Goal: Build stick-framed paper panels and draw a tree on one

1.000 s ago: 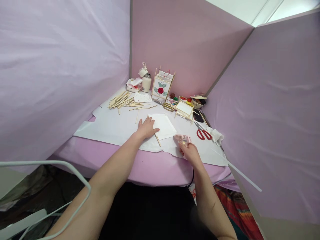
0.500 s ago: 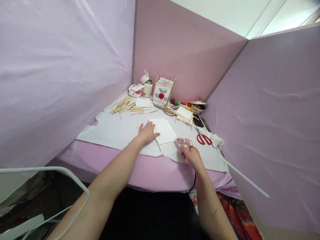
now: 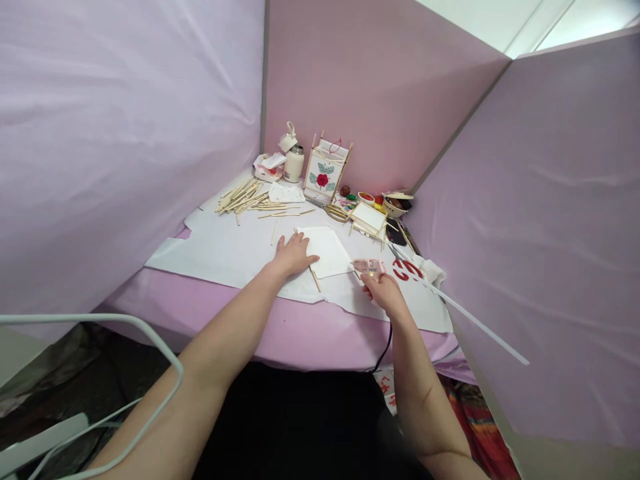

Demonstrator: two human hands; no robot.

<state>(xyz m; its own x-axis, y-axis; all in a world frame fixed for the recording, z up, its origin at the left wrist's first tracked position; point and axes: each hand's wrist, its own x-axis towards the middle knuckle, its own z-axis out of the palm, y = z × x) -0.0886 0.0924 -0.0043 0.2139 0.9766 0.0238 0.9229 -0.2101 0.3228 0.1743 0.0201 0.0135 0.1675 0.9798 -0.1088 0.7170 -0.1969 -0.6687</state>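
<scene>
My left hand (image 3: 293, 256) lies flat, fingers spread, on the left edge of a white square sheet (image 3: 328, 251) on the table. A thin wooden stick (image 3: 315, 279) pokes out from under the sheet beside my thumb. My right hand (image 3: 384, 292) is closed round a pink glue gun (image 3: 369, 267), whose tip points left toward the sheet's right corner. A black cord (image 3: 383, 350) runs from the gun down over the table edge.
Red scissors (image 3: 407, 269) and a crumpled white cloth (image 3: 434, 271) lie right of the gun. A pile of wooden sticks (image 3: 245, 199), a flask (image 3: 293, 163), a framed rose panel (image 3: 324, 175), a small stick frame (image 3: 369, 219) and bowls (image 3: 395, 203) stand at the back. Lilac partitions enclose three sides.
My right hand with the glue gun has edged slightly up toward the sheet's corner. My left hand stays flat on the sheet. The camera has shifted a little.
</scene>
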